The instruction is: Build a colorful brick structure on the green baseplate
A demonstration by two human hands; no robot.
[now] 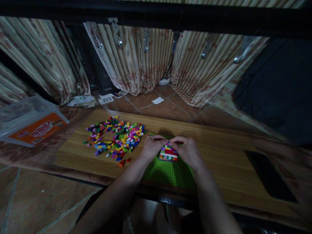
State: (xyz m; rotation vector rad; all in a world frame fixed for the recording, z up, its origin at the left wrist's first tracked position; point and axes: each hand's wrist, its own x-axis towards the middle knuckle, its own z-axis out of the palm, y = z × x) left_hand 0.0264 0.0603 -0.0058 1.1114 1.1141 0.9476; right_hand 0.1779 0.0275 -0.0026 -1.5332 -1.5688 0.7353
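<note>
Between the left hand (151, 147) and right hand (187, 150), both pinching its top, the brick build (168, 152) seems light, stiff, yet separable; its lower sides should grip safest.

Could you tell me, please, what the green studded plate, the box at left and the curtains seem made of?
Green studded plate: probably moulded plastic, fairly matt, judging by its regular rows of studs.
Box: likely clear, smooth plastic; its walls look partly see-through.
Curtains: apparently matt fabric, hanging in soft folds; the fibre I cannot tell.
</note>
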